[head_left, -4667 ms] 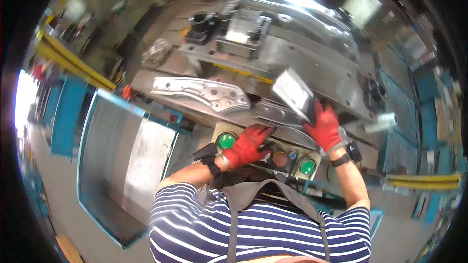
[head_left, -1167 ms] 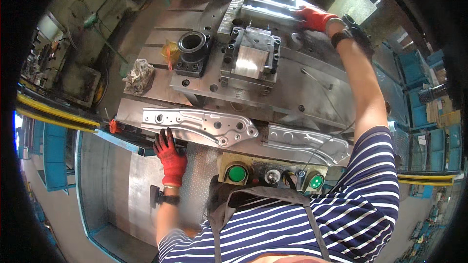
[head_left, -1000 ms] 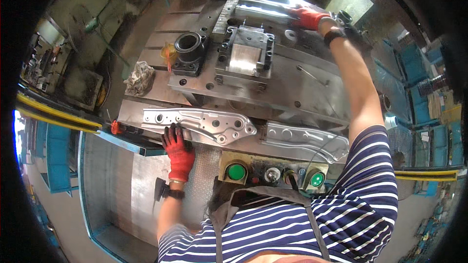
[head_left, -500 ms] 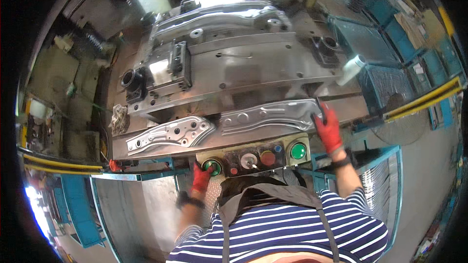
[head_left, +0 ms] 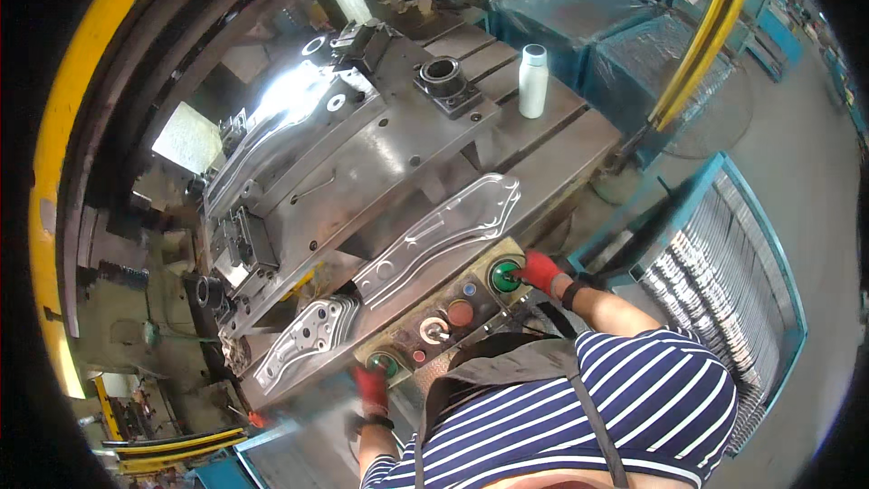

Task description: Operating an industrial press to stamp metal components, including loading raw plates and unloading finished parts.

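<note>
My right hand (head_left: pixel 540 273), in a red glove, reaches over the right end of the control box (head_left: pixel 434 326) with its digits on the green push button (head_left: pixel 504 275); it holds nothing. At the box's other end, my left hand (head_left: pixel 371 387), also red-gloved, is against the left green button (head_left: pixel 384 365); its fingers are smeared. Beyond the box, a long pressed metal part (head_left: pixel 444 234) lies on the press bed's front ledge. Left of it are stacked metal parts with round holes (head_left: pixel 312 335). Another formed sheet part (head_left: pixel 272 145) sits on the die, partly lost in glare.
A white bottle (head_left: pixel 534 86) stands on the press bed at the far right. To my right is a blue rack (head_left: pixel 787 308) packed with metal parts. Yellow guard bars (head_left: pixel 701 45) flank the press. A thin rod-like tool (head_left: pixel 313 189) lies on the die plate (head_left: pixel 362 163).
My right hand has left the end of the long metal part and come down onto the right green button. The left stays at its button. The view has swung to the right.
</note>
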The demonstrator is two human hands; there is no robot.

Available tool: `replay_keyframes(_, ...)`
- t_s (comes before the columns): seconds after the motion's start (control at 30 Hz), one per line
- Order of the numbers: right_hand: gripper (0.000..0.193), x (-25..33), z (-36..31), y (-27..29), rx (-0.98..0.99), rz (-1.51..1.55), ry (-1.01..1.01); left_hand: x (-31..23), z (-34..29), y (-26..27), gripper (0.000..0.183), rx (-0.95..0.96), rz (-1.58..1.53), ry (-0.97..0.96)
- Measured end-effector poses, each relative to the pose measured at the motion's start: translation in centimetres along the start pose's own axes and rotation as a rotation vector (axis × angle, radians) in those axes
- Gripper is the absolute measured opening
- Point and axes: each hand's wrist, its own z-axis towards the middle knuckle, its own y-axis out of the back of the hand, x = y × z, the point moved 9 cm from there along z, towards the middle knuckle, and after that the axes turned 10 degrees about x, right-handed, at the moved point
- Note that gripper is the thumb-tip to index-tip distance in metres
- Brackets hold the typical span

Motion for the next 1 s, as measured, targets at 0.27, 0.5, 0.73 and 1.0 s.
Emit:
replay_keyframes(0.27, 0.049, -1.5, 1.3, 0.1, -0.120, -0.101, 0.026, 3.4, 1.5, 0.6, 0.062, -0.039, 0.046, -0.036)
replay_keyframes(0.5, 0.050, -0.5, 1.0, 0.7, -0.066, -0.133, 0.001, 0.6, -0.1, -0.1, 0.061, -0.024, -0.138, -0.023)
replay_keyframes(0.73, 0.052, -0.7, 1.3, 0.4, -0.015, -0.094, -0.011, 1.8, -0.2, -0.3, 0.083, -0.126, -0.218, 0.135)
replay_keyframes(1.0, 0.044, 13.0, -2.0, 2.8, -0.080, -0.708, 0.331, 0.8, -1.1, -0.5, 0.083, -0.114, -0.165, 0.167)
